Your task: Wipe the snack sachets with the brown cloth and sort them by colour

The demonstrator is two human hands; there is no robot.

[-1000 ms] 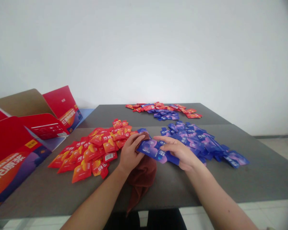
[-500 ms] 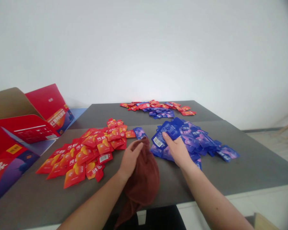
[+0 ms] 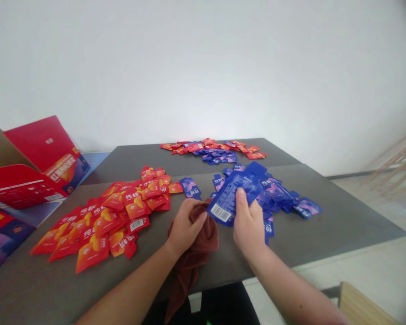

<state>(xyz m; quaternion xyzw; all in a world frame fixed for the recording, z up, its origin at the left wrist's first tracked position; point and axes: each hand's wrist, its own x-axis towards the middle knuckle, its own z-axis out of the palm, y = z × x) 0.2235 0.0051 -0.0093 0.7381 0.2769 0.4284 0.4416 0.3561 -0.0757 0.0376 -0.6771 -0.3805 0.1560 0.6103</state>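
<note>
In my right hand [image 3: 248,221] is a blue pouch [image 3: 232,198], gripped by its side edge with the thumb on top and its barcode side facing me. My left hand [image 3: 186,230] is closed on a brown cloth [image 3: 203,237], part of which hangs over the table's front edge. Behind the right hand spreads a heap of blue pouches [image 3: 279,192]. Left of the cloth lies a pile of red pouches [image 3: 101,221]. A single blue pouch [image 3: 190,186] rests between the two piles, beyond my left hand.
Mixed red and blue pouches [image 3: 219,155] lie at the far end of the dark grey table [image 3: 325,239]. Open red cardboard boxes [image 3: 43,158] stand along the left side. A white wall is behind the table. At the lower right a wooden piece [image 3: 362,304] shows.
My right hand has lifted the blue pouch off its heap and brought it nearer to me. My left hand has bunched the cloth up more. The view has shifted slightly right.
</note>
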